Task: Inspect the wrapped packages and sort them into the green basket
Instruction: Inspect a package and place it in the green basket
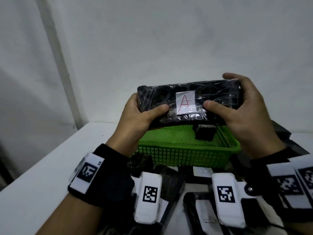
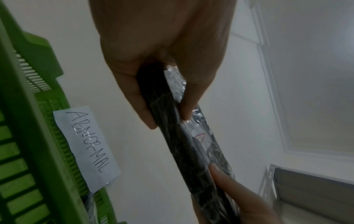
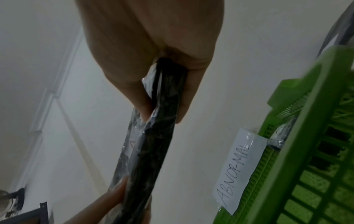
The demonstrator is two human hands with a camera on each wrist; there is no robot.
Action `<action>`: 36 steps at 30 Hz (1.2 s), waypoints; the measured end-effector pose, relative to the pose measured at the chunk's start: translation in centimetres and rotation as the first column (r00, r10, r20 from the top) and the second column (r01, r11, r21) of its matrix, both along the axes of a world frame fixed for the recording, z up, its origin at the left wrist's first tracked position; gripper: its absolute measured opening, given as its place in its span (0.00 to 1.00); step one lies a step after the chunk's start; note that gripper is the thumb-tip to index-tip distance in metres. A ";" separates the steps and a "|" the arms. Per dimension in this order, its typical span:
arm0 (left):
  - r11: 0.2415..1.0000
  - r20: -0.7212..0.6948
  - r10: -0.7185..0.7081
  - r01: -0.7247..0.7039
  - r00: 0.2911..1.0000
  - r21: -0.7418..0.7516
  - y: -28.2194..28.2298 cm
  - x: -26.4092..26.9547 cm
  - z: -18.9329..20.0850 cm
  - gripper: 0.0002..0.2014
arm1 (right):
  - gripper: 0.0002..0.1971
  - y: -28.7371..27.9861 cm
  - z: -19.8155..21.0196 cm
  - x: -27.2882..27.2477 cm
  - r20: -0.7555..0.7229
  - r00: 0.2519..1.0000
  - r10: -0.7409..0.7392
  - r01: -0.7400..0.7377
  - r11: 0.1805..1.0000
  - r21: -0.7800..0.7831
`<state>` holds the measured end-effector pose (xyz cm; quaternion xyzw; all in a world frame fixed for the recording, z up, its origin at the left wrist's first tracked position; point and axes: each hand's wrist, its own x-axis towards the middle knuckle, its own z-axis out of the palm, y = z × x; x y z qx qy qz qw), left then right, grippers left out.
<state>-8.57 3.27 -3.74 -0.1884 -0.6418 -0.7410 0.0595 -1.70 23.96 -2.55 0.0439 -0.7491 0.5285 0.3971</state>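
Observation:
A flat black package wrapped in clear film, with a white label marked with a red A, is held in the air above the green basket. My left hand grips its left end, thumb on the front. My right hand grips its right end, thumb near the label. The wrist views show the package edge-on, pinched between thumb and fingers. A small black package lies inside the basket. A paper tag reading ABNORMAL is taped to the basket.
The basket stands on a white table against a pale wall. Several more black wrapped packages with white labels lie on the table in front of the basket, partly hidden by my wrists. A dark bag lies to the right.

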 end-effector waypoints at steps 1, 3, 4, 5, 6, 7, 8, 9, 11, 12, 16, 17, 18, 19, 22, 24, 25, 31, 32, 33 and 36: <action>1.000 -0.014 0.017 -0.017 1.000 -0.003 0.1 0.0 -0.1 0.23 | 0.33 0.0 -0.1 0.0 -0.006 0.999 -0.039 0.039 0.999 0.037; 0.999 -0.040 0.046 -0.047 0.998 -0.016 0.2 0.0 -0.3 0.24 | 0.32 -0.1 -0.2 0.0 -0.012 0.995 -0.096 0.097 0.993 0.074; 0.998 -0.056 0.054 -0.056 0.997 -0.025 0.2 0.1 -0.3 0.25 | 0.32 -0.1 -0.3 0.0 -0.010 0.994 -0.112 0.113 0.991 0.078; 0.998 -0.072 0.055 -0.058 0.996 -0.033 0.2 0.2 -0.2 0.24 | 0.31 -0.1 -0.4 -0.1 -0.007 0.992 -0.123 0.123 0.989 0.082; 0.998 -0.085 0.046 -0.050 0.995 -0.040 0.1 0.4 0.0 0.23 | 0.31 -0.1 -0.5 -0.1 -0.002 0.991 -0.137 0.136 0.987 0.090; 0.998 -0.093 0.028 -0.033 0.995 -0.046 0.1 0.7 0.2 0.22 | 0.31 -0.1 -0.7 -0.2 0.004 0.989 -0.151 0.150 0.984 0.101; 0.999 -0.097 0.004 -0.009 0.995 -0.051 0.1 0.9 0.4 0.19 | 0.32 -0.1 -0.7 -0.3 0.014 0.987 -0.160 0.157 0.981 0.111; 0.998 -0.099 -0.016 0.011 0.995 -0.054 0.0 1.1 0.5 0.17 | 0.34 0.0 -0.8 -0.4 0.025 0.985 -0.170 0.166 0.979 0.120; 0.998 -0.094 -0.040 0.035 0.995 -0.048 0.0 1.3 0.8 0.13 | 0.36 0.1 -1.0 -0.6 0.026 0.981 -0.191 0.186 0.973 0.134; 0.998 -0.092 -0.041 0.037 0.995 -0.042 0.0 1.3 0.8 0.10 | 0.36 0.1 -1.1 -0.6 0.022 0.981 -0.193 0.188 0.973 0.134; 0.995 -0.051 -0.067 0.063 0.996 -0.076 -0.6 1.1 0.9 0.11 | 0.33 -0.7 -0.7 -0.2 -0.006 0.992 -0.126 0.126 0.991 0.042; 0.993 -0.023 -0.089 0.086 0.996 -0.083 -0.8 0.9 1.0 0.13 | 0.30 -0.9 -0.6 0.0 -0.020 0.996 -0.086 0.085 0.996 -0.021; 0.991 0.000 -0.107 0.107 0.994 -0.085 -1.0 0.9 1.0 0.14 | 0.26 -0.9 -0.4 0.0 -0.028 0.999 -0.043 0.040 0.996 -0.083; 0.989 0.011 -0.120 0.120 0.993 -0.083 -1.1 0.9 1.1 0.13 | 0.24 -0.9 -0.4 0.0 -0.030 1.000 -0.011 0.007 0.992 -0.125; 0.988 -0.001 -0.129 0.129 0.992 -0.087 -1.0 0.9 1.1 0.09 | 0.24 -0.9 -0.3 -0.1 -0.008 0.999 0.049 -0.050 0.980 -0.190; 0.989 -0.021 -0.120 0.118 0.993 -0.084 -0.7 0.9 1.0 0.09 | 0.23 -0.9 -0.3 -0.3 -0.014 0.997 0.081 -0.082 0.970 -0.227; 0.989 -0.024 -0.121 0.118 0.992 -0.085 -0.5 0.9 0.9 0.09 | 0.22 -0.8 -0.4 -0.4 -0.019 0.995 0.095 -0.097 0.965 -0.243; 0.940 0.112 -0.322 0.332 0.940 -0.077 -0.7 1.2 0.6 0.08 | 0.20 -0.3 -0.3 -0.4 -0.102 0.994 0.049 -0.075 0.960 -0.271; 0.902 0.163 -0.419 0.430 0.893 -0.039 -0.8 1.3 0.5 0.06 | 0.21 -0.1 -0.3 -0.3 -0.120 0.993 0.021 -0.052 0.965 -0.258; 0.852 0.208 -0.515 0.524 0.831 0.015 -0.8 1.5 0.4 0.06 | 0.22 0.1 -0.4 -0.4 -0.122 0.992 -0.014 -0.016 0.971 -0.237; 0.744 0.296 -0.660 0.655 0.690 0.133 0.0 2.2 0.0 0.15 | 0.23 0.6 -0.7 -0.6 -0.083 0.990 -0.110 0.097 0.984 -0.147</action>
